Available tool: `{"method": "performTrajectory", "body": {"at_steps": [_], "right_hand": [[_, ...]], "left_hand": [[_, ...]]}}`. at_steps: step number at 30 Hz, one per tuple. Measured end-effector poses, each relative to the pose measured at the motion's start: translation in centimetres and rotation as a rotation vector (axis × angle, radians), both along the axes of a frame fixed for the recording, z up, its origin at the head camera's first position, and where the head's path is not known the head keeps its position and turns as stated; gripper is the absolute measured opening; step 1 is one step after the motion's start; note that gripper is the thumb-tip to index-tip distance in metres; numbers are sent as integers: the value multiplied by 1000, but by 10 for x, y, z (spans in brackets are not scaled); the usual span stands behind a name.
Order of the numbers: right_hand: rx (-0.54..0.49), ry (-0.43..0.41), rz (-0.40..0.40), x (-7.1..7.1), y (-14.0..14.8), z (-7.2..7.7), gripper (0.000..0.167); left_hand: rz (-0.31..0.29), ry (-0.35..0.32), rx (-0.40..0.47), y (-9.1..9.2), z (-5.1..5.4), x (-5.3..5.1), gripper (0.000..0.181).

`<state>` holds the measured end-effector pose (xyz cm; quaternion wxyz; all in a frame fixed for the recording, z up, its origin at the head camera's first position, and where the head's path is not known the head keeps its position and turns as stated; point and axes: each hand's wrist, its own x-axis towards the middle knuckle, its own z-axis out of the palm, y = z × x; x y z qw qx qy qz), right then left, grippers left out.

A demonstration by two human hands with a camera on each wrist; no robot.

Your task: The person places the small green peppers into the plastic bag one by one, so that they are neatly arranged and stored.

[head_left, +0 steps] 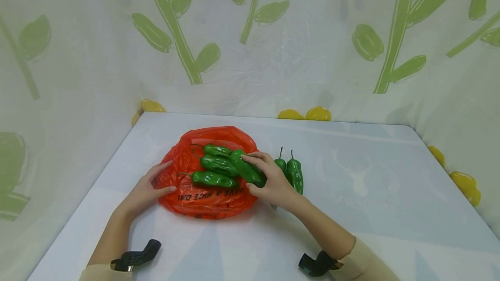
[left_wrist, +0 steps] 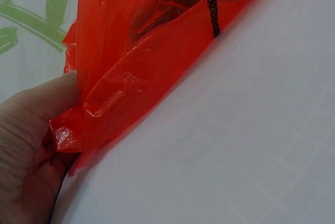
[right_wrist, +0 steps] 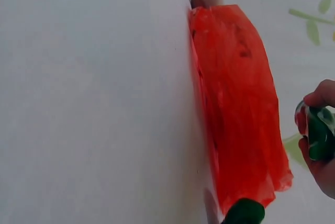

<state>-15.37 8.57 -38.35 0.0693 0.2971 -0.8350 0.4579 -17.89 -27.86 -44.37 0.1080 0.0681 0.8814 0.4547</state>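
One long, glossy green pepper (head_left: 245, 170) between right hand's (head_left: 274, 184) fingers and thumb; left hand (head_left: 145, 189) holds one red plastic bag's (head_left: 203, 207) side. Three peppers (head_left: 218, 165) in bag, two (head_left: 294, 174) beside.

The red bag (head_left: 208, 208) carries upside-down black words (head_left: 211, 195) "HAVE A NICE DA…", while pale letters (head_left: 363, 205) on the table (head_left: 394, 159) are unreadable.

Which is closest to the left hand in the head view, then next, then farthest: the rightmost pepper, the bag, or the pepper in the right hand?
1. Bag: right at the left hand, touching it.
2. Held pepper: farther right, in the right hand.
3. Rightmost pepper: on the table, past the bag's right side.
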Motion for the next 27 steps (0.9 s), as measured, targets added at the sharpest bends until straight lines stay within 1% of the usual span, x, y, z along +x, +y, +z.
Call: {"method": "performTrajectory", "body": {"at_steps": [7, 13, 18, 22, 25, 27], "right_hand": [[19, -3, 93, -1, -14, -2, 59], [28, 21, 166, -2, -26, -5, 58], [73, 13, 231, -3, -37, -10, 57], [120, 16, 241, -3, -43, -11, 56], [149, 0, 243, -3, -46, -13, 56], [166, -29, 250, -3, -49, -13, 56]], "left_hand": [[-2, 2, -7, 2, 3, 0, 83], [-7, 5, -5, 1, 3, 1, 83], [-8, 7, 4, -1, 2, 1, 83], [-15, 13, 8, 0, 2, 0, 84], [-14, 13, 5, 0, 2, 0, 83], [-16, 17, 4, 0, 3, 0, 83]]}}
